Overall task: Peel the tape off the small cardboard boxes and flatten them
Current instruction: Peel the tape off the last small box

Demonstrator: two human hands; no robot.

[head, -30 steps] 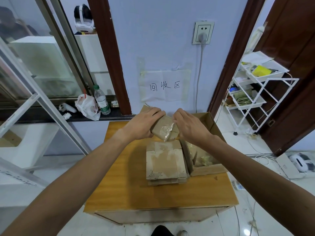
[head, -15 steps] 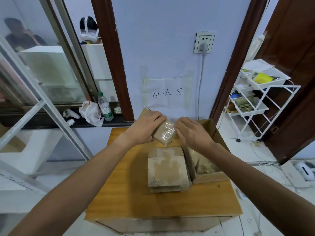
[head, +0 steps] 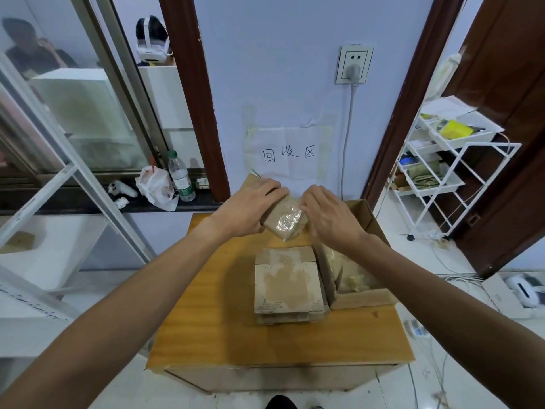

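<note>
A small cardboard box [head: 284,221] wrapped in shiny clear tape is held up above the wooden table [head: 212,320]. My left hand [head: 250,208] grips its left side from above. My right hand [head: 327,216] has its fingers at the box's upper right edge, where the tape lies; whether it pinches tape is hidden. Below, a stack of flattened small boxes [head: 287,284] lies on the table.
An open larger carton [head: 362,299] with crumpled tape inside stands right of the stack. A white wire rack [head: 442,160] is at the right, a bottle [head: 181,178] and plastic bag [head: 154,187] sit on the left ledge. A cord hangs from the wall socket [head: 354,64].
Both hands and the small box have stayed close together; my right fingers shifted slightly up along the box's taped top edge. The camera tilted a little.
</note>
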